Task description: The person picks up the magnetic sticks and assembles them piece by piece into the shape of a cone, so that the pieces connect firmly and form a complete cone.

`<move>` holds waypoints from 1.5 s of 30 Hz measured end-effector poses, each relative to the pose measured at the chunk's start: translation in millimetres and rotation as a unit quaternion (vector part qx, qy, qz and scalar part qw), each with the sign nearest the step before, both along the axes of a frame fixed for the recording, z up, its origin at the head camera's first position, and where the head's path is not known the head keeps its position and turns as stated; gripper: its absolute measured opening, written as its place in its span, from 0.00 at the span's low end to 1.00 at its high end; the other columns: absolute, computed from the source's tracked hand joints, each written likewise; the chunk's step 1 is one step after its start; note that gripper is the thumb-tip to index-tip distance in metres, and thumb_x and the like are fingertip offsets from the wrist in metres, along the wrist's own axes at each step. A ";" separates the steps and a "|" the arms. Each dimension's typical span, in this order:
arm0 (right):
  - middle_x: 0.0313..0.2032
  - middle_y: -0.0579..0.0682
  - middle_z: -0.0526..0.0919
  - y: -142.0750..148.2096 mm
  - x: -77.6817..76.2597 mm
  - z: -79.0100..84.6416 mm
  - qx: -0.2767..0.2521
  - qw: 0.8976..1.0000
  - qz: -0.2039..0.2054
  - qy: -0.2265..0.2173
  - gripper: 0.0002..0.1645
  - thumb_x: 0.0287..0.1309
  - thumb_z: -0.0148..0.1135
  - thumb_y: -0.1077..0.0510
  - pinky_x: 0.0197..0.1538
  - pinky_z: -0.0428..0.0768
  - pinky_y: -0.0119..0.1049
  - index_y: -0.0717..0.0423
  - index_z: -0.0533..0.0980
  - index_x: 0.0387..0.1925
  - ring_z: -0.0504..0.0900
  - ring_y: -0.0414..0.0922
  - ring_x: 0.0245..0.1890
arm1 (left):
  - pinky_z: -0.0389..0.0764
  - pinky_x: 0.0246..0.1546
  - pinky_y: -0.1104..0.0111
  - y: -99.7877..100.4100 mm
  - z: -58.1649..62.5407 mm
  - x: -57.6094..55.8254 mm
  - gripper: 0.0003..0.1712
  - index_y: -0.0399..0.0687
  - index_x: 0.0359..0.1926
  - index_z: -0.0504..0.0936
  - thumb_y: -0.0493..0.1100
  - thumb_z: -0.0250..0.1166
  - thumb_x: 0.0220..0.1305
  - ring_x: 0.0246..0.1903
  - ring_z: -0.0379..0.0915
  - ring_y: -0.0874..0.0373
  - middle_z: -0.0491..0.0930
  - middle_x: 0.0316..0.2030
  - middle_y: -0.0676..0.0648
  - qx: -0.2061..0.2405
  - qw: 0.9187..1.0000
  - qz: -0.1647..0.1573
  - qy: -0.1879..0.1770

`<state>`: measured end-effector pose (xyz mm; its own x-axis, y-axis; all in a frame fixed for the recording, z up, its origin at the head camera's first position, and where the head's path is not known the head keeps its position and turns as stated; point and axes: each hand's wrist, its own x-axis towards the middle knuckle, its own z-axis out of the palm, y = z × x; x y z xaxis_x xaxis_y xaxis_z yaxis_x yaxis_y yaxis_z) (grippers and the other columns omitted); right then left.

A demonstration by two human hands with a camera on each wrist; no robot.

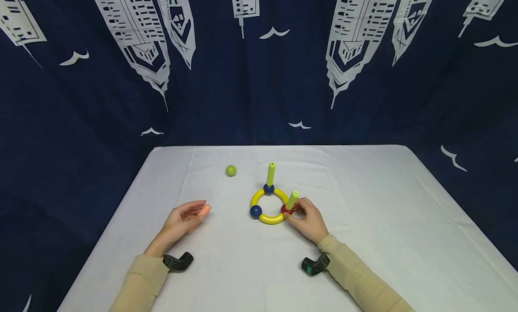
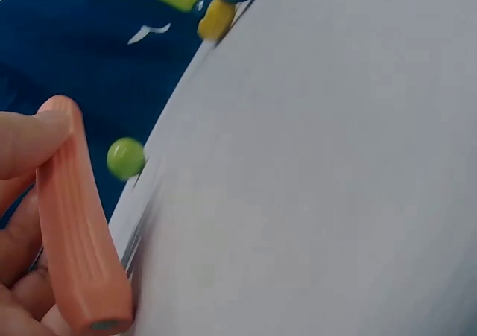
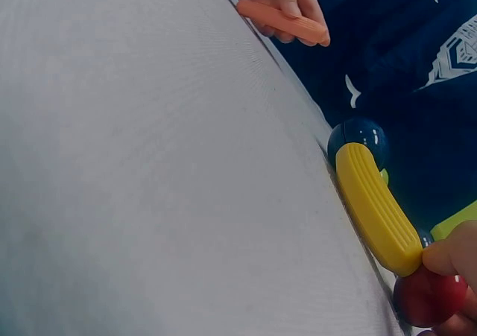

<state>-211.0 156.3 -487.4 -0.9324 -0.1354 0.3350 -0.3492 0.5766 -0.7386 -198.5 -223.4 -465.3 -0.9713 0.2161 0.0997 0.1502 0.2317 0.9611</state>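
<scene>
A ring of yellow curved rods (image 1: 272, 220) lies on the table, joined by a red ball (image 1: 286, 209) and two blue balls, one at the left (image 1: 256, 211) and one at the back (image 1: 269, 189). From the back ball a green rod (image 1: 270, 174) stands upright; a second green rod (image 1: 292, 199) rises, tilted, from the red ball. My right hand (image 1: 310, 220) pinches the red ball at the ring's right side. Left of the ring, my left hand (image 1: 184, 220) holds a ribbed orange rod (image 2: 78, 224) between thumb and fingers, apart from the ring.
A loose green ball (image 1: 230, 170) sits behind and left of the ring. White cloth covers the table (image 1: 364, 190), and a dark blue curtain (image 1: 251, 78) with white building prints hangs behind its far edge.
</scene>
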 end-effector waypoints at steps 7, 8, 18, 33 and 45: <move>0.36 0.45 0.76 -0.3 -0.2 1.1 -0.002 1.000 -0.002 -0.004 0.17 0.49 0.71 0.54 0.45 0.77 0.43 0.54 0.78 0.41 0.77 0.43 0.38 | 0.72 0.48 0.73 34.5 6.8 0.6 0.25 0.38 0.61 0.71 0.31 0.59 0.62 0.53 0.69 0.49 0.73 0.56 0.39 -0.005 1.000 0.012 0.008; 0.36 0.45 0.76 -0.3 -0.1 1.2 -0.002 1.000 -0.002 -0.005 0.17 0.49 0.71 0.54 0.45 0.77 0.43 0.54 0.78 0.41 0.77 0.43 0.38 | 0.72 0.48 0.73 40.3 8.4 0.4 0.25 0.38 0.61 0.71 0.31 0.59 0.62 0.53 0.69 0.49 0.73 0.56 0.39 0.002 1.000 0.012 0.010; 0.36 0.45 0.76 -1.3 0.5 0.4 -0.003 1.000 -0.002 -0.009 0.17 0.49 0.71 0.54 0.45 0.77 0.42 0.54 0.78 0.41 0.77 0.43 0.38 | 0.77 0.43 0.72 96.4 22.0 -9.4 0.24 0.36 0.58 0.72 0.31 0.63 0.60 0.50 0.72 0.46 0.74 0.54 0.38 0.076 0.996 -0.004 0.040; 0.36 0.46 0.76 -2.4 1.3 2.9 -0.002 1.000 -0.003 -0.013 0.17 0.49 0.71 0.55 0.46 0.77 0.43 0.54 0.78 0.41 0.77 0.43 0.39 | 0.76 0.49 0.59 138.6 63.2 -3.6 0.21 0.24 0.53 0.71 0.24 0.61 0.58 0.49 0.72 0.37 0.74 0.50 0.30 0.115 0.987 -0.003 0.116; 0.35 0.46 0.76 -1.6 1.2 2.3 -0.005 1.000 0.000 -0.005 0.16 0.49 0.71 0.55 0.45 0.77 0.43 0.54 0.77 0.40 0.77 0.43 0.38 | 0.76 0.49 0.55 142.3 46.4 -12.6 0.21 0.26 0.53 0.72 0.26 0.62 0.58 0.49 0.73 0.40 0.75 0.48 0.31 0.107 0.987 -0.009 0.117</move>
<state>-209.8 154.7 -485.2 -0.9357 -0.1331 0.3267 -0.3420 0.5692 -0.7476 -211.1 -81.1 -418.9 -0.9126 0.1822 0.3659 0.3759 0.0225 0.9264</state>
